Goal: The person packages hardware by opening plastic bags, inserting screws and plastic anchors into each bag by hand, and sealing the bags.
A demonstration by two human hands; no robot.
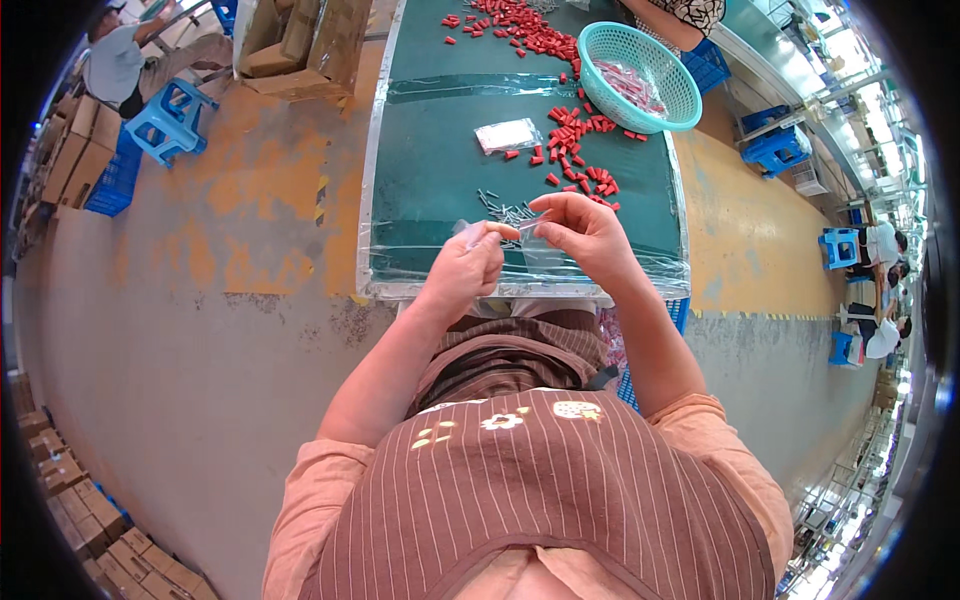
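My left hand [472, 264] is closed around a small clear plastic bag [469, 233], part of which sticks up beside the thumb. Close by on the right, my right hand [588, 238] pinches with thumb and forefinger at a thin, pale, shiny piece [530, 223] between the hands. Whether this is part of the bag or a separate item I cannot tell. Both hands are above the near end of the green-topped table [430, 150]. Just beyond my fingertips lies a small heap of grey metal screws [505, 208], partly hidden by the hands.
Red plastic plugs [572, 140] lie scattered up the table. A turquoise basket [598, 95] holding small clear packets stands at the right edge, near another person's arm [665, 22]. A stack of clear bags [508, 136] lies mid-table. A blue stool [172, 120] and cardboard boxes [300, 60] are left.
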